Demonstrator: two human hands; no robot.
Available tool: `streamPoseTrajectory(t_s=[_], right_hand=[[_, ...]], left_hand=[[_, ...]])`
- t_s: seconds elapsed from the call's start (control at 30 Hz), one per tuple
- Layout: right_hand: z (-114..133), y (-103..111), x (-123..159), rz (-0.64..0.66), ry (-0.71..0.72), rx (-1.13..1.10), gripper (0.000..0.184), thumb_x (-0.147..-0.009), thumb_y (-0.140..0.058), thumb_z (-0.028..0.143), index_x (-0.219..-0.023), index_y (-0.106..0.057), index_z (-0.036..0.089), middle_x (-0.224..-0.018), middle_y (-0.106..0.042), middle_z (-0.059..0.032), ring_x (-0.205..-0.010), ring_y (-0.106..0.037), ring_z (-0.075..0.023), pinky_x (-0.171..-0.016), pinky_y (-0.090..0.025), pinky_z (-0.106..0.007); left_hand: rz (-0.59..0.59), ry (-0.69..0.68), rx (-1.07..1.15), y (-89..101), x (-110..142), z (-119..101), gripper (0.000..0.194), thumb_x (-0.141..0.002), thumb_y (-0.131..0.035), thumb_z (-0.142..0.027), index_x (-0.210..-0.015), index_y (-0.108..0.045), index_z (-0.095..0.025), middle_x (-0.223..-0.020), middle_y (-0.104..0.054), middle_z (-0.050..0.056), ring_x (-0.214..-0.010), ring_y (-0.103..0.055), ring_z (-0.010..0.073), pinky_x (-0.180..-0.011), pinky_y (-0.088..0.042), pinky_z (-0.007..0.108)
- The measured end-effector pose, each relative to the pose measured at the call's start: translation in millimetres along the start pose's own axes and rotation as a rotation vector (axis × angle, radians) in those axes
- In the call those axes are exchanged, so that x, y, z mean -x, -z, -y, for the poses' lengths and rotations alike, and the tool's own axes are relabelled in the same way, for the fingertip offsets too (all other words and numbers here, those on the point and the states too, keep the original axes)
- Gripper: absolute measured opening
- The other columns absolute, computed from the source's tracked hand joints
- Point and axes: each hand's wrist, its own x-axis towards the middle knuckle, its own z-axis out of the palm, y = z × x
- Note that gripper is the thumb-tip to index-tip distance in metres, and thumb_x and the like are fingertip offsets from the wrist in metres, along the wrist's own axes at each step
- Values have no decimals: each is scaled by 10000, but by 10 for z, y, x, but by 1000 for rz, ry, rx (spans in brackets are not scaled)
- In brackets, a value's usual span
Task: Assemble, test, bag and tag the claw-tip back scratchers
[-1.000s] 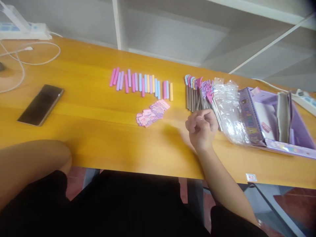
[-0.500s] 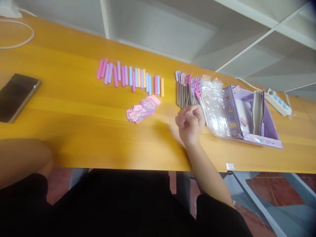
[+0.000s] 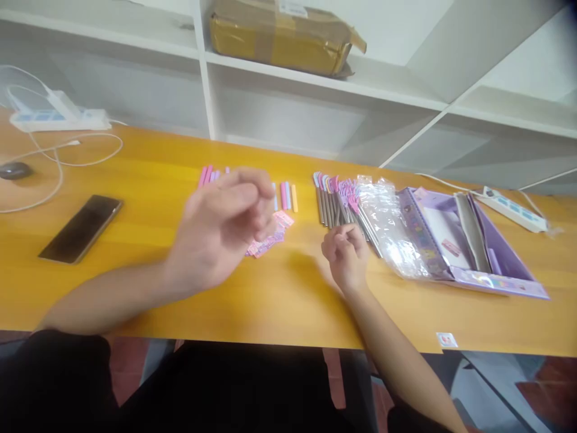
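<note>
Left hand (image 3: 219, 234), blurred, hides most coloured sticks (image 3: 283, 196) beyond the printed cards (image 3: 277, 233), plus part of the cards; fingers curled, can't tell if gripping. Right hand (image 3: 346, 252), right of the cards, curled, grip also unclear, covers some ends of colour-tipped metal rods (image 3: 327, 207). Versus earlier frame: left hand newly in view.

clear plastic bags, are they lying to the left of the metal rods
No, the clear plastic bags lie to the right of the metal rods, between them and the purple box.
</note>
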Motion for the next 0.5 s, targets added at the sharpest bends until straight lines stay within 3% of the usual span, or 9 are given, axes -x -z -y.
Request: streamPoseTrajectory(t_s=[0.23,0.4,0.5], right_hand=[[18,14,-2,2,-11,7,332,-969,-735,352,-823,-460,236,-613,-432,89,-469,-316,-72,-465,-271,-210],[32,15,-2,-1,-15,19,349,-968,-737,360,-815,-448,238,-604,-427,88,-466,-321,-74,-468,-281,-211],[37,9,-3,-13,-16,25,361,-963,-744,370,-806,-448,237,-597,-421,87,-469,-324,-76,-468,-281,-214]], left_hand=[[-38,42,-157,-27,106,224,324,-915,-794,-445,-764,-662,-191,-695,-550,-12,-614,-534,103,-563,-490,238],[-32,55,-163,-78,101,183,451,-864,-831,-552,-711,-599,-196,-707,-540,-11,-609,-534,110,-548,-496,255],[1,-8,-163,-73,111,84,455,-835,-879,-531,-725,-584,-203,-700,-526,-29,-586,-510,90,-535,-489,239]])
